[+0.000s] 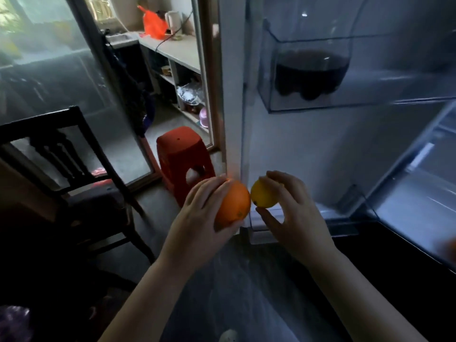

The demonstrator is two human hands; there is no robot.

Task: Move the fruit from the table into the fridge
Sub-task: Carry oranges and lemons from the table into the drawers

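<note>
My left hand (197, 215) grips an orange (234, 202), fingers curled over its top and left side. My right hand (293, 211) holds a smaller yellow lemon (262, 195) between thumb and fingers. The two fruits almost touch, side by side in front of the open fridge door (283, 149). Just beyond the lemon lies the door's lower shelf (333, 215). The fridge interior (424, 188) opens to the right, its shelves dim.
An upper door bin (269, 95) holds a bottle of dark drink (313, 72). A red plastic stool (182, 159) stands on the floor left of the door. A dark wooden chair (74, 169) is at the left. A counter (180, 50) with shelves lies beyond.
</note>
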